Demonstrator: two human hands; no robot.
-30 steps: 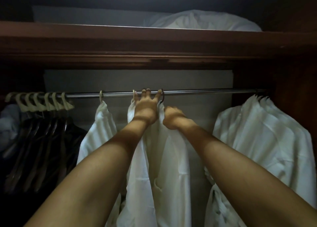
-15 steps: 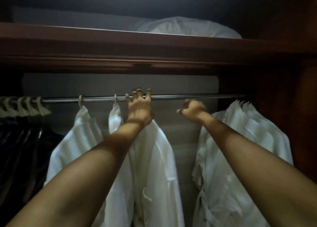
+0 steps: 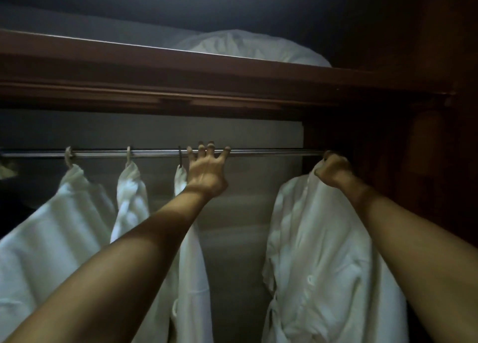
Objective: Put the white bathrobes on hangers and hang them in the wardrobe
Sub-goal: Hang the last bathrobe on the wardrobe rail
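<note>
**Both hands up at the wardrobe rail, robes hung either side**

L hand (image 3: 207, 172) is raised to the metal rail (image 3: 271, 152), fingers spread and hooked over the bar near its middle; fingers look curled round it, w/ nothing else in the hand. R hand (image 3: 333, 169) is a closed fist near the rail's right end, clamped on the collar/top of the right-hand bathrobe (image 3: 323, 252); can't tell if a hanger is inside the fist. The two hands are well apart along the rail.

Bathrobes: 4 white ones hang below the rail. Far-left bathrobe (image 3: 51, 226) hangs from a pale hook (image 3: 68, 157); second bathrobe (image 3: 132, 195) from another pale hook (image 3: 128, 156); third bathrobe (image 3: 191, 265) from a dark hook (image 3: 180, 159) just left of the L hand, partly behind the L forearm. The right-hand robe hangs by the wardrobe's right wall, w/ a gap of bare back panel (image 3: 238, 226) between it and the third.

Above the rail runs a dark wood shelf (image 3: 181, 73); white bedding (image 3: 248, 47) lies on top, toward its right end. Interior is dim.
</note>
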